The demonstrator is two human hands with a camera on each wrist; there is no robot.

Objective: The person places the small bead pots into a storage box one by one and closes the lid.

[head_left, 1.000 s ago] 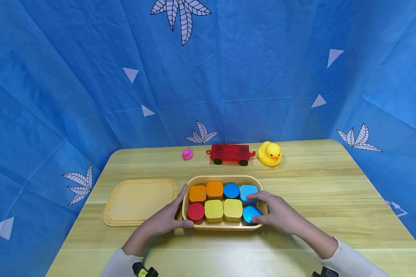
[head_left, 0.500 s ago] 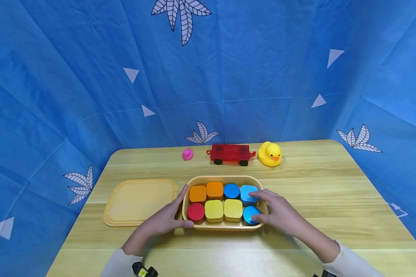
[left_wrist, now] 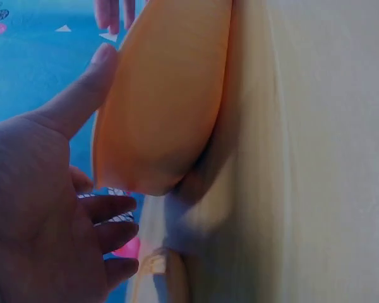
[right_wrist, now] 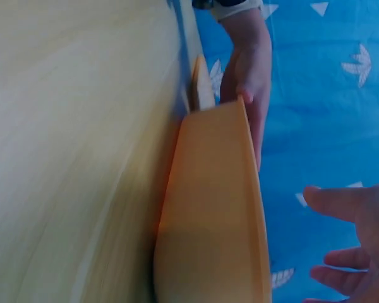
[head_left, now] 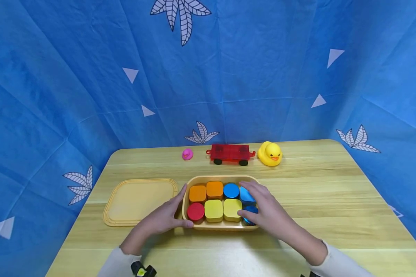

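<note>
A beige plastic box (head_left: 225, 227) stands on the table, holding several smooth-topped blocks. Among them are a red round one (head_left: 195, 212), orange squarish ones (head_left: 214, 189), a yellow squarish one (head_left: 213, 211), a round blue one (head_left: 231, 190), a light blue squarish one (head_left: 247, 197) and another round blue one (head_left: 249, 214). My left hand (head_left: 163, 216) holds the box's left end, thumb at the near rim and fingers along the side. Over the right end is my right hand (head_left: 268, 207), thumb and fingers spread above the blue blocks, partly hiding them; no grip shows.
A flat beige lid (head_left: 140, 202) lies left of the box. Along the back of the table (head_left: 332, 200) are a small pink duck (head_left: 187, 154), a red toy wagon (head_left: 230, 153) and a yellow duck (head_left: 270, 154). A blue printed curtain (head_left: 228, 77) hangs behind.
My right hand has shifted left over the box, from its right edge to above the blue blocks. My left hand, the box and its blocks look unmoved.
</note>
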